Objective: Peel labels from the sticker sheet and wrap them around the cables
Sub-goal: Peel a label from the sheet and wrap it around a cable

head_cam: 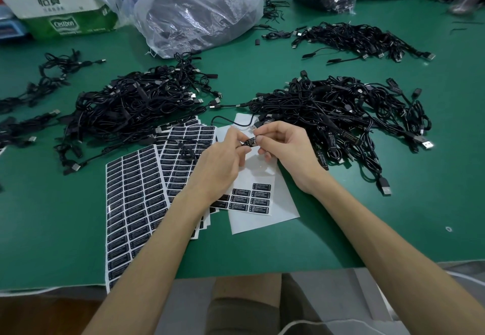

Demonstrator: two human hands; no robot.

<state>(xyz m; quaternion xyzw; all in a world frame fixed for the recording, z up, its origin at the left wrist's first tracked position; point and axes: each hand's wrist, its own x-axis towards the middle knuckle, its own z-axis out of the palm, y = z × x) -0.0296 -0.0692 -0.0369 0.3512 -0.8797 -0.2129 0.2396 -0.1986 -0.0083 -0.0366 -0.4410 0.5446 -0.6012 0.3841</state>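
Two hands, the left hand [223,158] and the right hand [286,148], pinch one cable [251,141]. On the tabletop [367,229] lie three big cable heaps: the left heap [131,108], the right heap [341,119] and the far heap [362,37]. Two thinner tangles [52,69] lie at the left edge.

There is one full sheet [133,203], three labels wide, and one fanned stack [186,140] whose sheets cannot be counted. One nearly bare sheet [262,221] shows seven labels [261,193], four beside three, with more hidden under the left wrist.

Four plastic bags [199,11] show at the back, and one carton [65,19].
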